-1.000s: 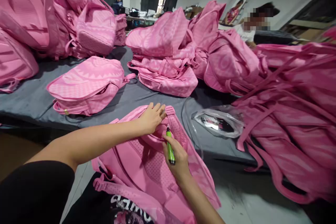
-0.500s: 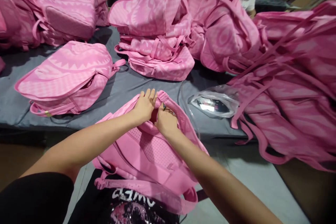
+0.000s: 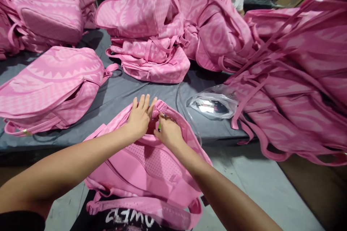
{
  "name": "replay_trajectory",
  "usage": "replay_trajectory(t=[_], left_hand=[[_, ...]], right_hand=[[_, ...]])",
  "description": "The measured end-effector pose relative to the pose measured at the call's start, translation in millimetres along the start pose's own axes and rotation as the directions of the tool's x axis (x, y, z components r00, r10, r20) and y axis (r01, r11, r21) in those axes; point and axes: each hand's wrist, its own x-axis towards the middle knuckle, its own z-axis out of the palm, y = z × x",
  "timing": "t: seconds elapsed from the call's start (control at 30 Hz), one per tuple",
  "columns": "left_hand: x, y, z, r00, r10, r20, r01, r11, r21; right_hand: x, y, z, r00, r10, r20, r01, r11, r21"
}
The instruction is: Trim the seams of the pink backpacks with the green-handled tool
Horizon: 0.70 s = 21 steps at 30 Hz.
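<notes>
Table: grey cloth is covering the table [image 3: 130, 86], and pink bags are crowding it: stacked backpacks [image 3: 154, 70] are sitting at the middle, a lone backpack [image 3: 59, 83] is lying to the left, and a heap of backpacks [image 3: 303, 90] is filling the right side.

Backpack in hand: one pink backpack [image 3: 154, 184] is resting on the person's lap, over a black garment [image 3: 130, 220] with white lettering, its top end reaching the table's near edge.

Left hand: the left hand [image 3: 138, 117] is lying over the gaping top, fingers extended and slightly apart.

Right hand: the right hand [image 3: 169, 130] is dipping into that opening, fingers curling around a green tool [image 3: 159, 127]; most of it is hiding, so perhaps it is a pen.

Handling: by my judgement the fabric is behaving softly, folding easily, light rather than heavy, hardly fragile or slippery; the padded back is likely lending some stiffness.

Hold: the thick rim [image 3: 180, 119] is offering the surest grip, while the loose strap [image 3: 135, 205] is sagging across the lap and would swing.

Looks: its back panel [image 3: 151, 158] is showing plain pink with dotted mesh, and paler patterning is running along the side.

Nearby: a clear plastic bag [image 3: 197, 103] is lying just beyond.
</notes>
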Motion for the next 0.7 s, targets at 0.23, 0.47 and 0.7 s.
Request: replay_trajectory(t=[0.23, 0.47, 0.7], left_hand=[[2.9, 4.1, 0.9, 0.995, -0.093, -0.019, 0.094, 0.995, 0.021], [3.6, 1.9, -3.6, 0.995, -0.09, -0.043, 0.091, 0.996, 0.021], [4.4, 2.9, -5.5, 0.995, -0.098, -0.029, 0.098, 0.995, 0.018]], right_hand=[[5.0, 7.4, 11.8, 0.991, -0.03, -0.128, 0.039, 0.997, 0.066], [11.1, 46.6, -1.9, 0.988, -0.111, -0.104, 0.14, 0.934, 0.328], [31.1, 128.2, -40.8, 0.861, -0.444, 0.247, 0.038, 0.541, 0.84]])
